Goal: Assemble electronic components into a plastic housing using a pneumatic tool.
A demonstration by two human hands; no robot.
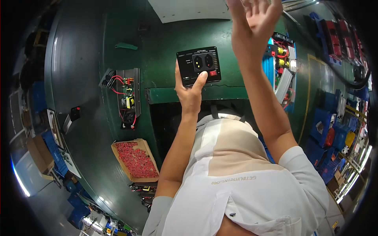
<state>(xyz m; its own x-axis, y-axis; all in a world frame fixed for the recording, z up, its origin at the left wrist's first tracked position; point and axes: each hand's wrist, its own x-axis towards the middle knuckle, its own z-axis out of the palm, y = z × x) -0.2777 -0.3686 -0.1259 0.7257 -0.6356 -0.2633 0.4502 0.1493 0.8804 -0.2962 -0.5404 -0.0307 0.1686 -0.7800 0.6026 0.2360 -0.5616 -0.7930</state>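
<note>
My left hand [189,93] grips a black socket panel [186,70] by its lower left side. The thumb lies across its front, close to a red rocker switch [213,73]. Two dark outlets [203,61] sit side by side in the panel's upper part. It is held above the green workbench [157,74], face up. My right hand [258,17] is raised at the top edge of the view, beyond the panel and to its right. Its palm shows, its fingers are apart, and nothing is seen in it; the fingertips are partly cut off by the frame.
To the left lies an open circuit assembly [129,98] with red wires. A cardboard tray [138,159] of small red parts stands nearer me. More wired assemblies [280,65] stand in a blue bin at right. A white panel [189,10] is at the back; a green strip [126,46] lies left.
</note>
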